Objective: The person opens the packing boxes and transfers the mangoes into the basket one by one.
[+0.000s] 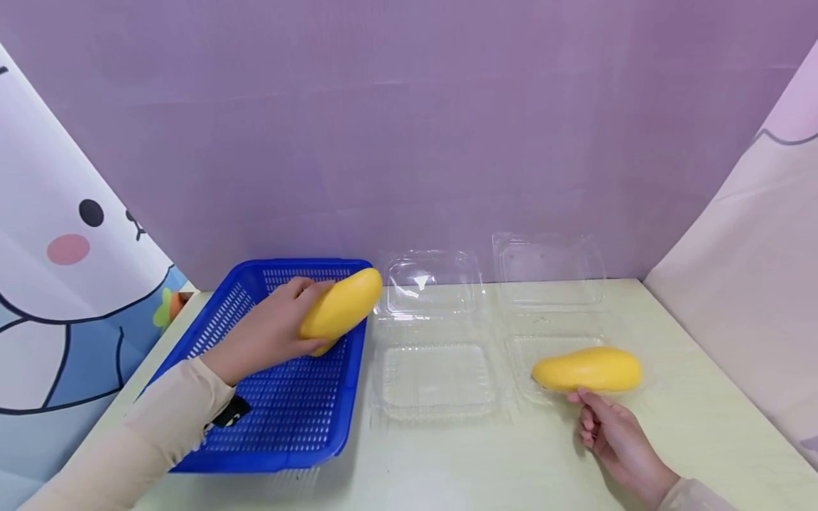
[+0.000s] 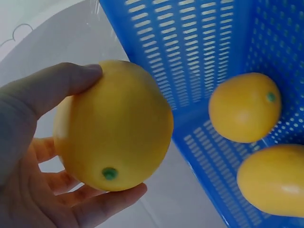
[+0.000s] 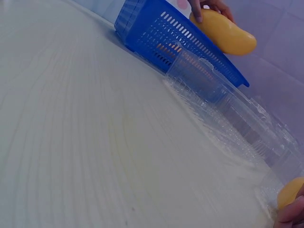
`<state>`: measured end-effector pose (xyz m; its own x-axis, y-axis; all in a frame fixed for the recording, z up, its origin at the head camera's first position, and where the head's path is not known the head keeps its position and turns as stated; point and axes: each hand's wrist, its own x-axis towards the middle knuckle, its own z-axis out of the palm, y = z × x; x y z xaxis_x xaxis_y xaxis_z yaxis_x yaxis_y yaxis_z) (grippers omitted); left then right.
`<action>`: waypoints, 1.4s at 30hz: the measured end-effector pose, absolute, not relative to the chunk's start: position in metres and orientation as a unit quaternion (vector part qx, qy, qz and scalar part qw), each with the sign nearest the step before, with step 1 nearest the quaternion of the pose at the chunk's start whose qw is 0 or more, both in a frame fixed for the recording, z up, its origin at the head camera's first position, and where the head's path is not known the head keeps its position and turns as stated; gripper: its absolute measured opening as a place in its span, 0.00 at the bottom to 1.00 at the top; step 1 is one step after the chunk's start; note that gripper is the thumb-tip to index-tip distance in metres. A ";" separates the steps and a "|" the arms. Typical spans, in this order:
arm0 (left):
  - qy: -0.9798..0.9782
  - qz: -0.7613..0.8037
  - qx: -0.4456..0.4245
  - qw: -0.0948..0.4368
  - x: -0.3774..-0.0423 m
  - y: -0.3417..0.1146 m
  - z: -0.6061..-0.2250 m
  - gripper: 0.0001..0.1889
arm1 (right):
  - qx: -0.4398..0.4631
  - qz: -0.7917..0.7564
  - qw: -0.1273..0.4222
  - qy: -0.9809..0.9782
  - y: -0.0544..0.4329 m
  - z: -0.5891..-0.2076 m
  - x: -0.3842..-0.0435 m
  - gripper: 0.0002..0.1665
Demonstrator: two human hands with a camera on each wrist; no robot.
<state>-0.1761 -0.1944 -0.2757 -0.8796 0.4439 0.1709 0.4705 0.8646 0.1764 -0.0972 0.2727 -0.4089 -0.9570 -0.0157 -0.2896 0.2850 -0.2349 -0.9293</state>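
In the head view, my left hand [image 1: 275, 330] grips a smooth yellow mango [image 1: 343, 304] above the right side of a blue plastic basket [image 1: 348, 419]. The left wrist view shows the green stem spot on this mango [image 2: 114, 133], with thumb and fingers around it. Inside the basket lie another mango [image 2: 244, 107] and a longer-looking mango [image 2: 275, 180]. At the right, a mango [image 1: 588, 369] rests in an open clear clamshell container [image 1: 549, 273]. My right hand [image 1: 616, 436] pinches the front rim of that container, thumb beside the mango, other fingers curled.
Between the basket and the right-hand container stands a second clear clamshell container [image 1: 437, 380], lid raised. All sit on a pale wood-grain table [image 1: 434, 468]. A purple backdrop [image 1: 409, 142] rises behind, with printed cloths [image 1: 57, 305] at the sides.
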 end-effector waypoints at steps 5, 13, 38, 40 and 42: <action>-0.963 -0.117 -0.237 0.049 -0.174 -0.209 -0.279 0.40 | 0.118 -0.777 0.095 0.611 0.272 -0.408 -0.096 0.18; -0.965 -0.120 -0.231 0.014 -0.171 -0.228 -0.279 0.41 | 0.121 -0.773 0.096 0.615 0.271 -0.405 -0.097 0.18; -0.947 -0.150 -0.237 -0.156 -0.180 -0.263 -0.298 0.40 | 0.122 -0.772 0.101 0.616 0.271 -0.405 -0.100 0.20; -0.946 -0.147 -0.241 -0.162 -0.182 -0.264 -0.299 0.40 | 0.123 -0.772 0.100 0.615 0.271 -0.405 -0.100 0.20; -0.944 -0.144 -0.243 -0.172 -0.183 -0.265 -0.301 0.40 | 0.126 -0.773 0.097 0.615 0.270 -0.405 -0.100 0.20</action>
<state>-0.1827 -0.2650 -0.3005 -0.8232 0.5075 -0.2547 0.4081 0.8407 0.3560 -0.0996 0.2705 -0.4051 -0.9495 0.0041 -0.3137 0.3048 -0.2255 -0.9253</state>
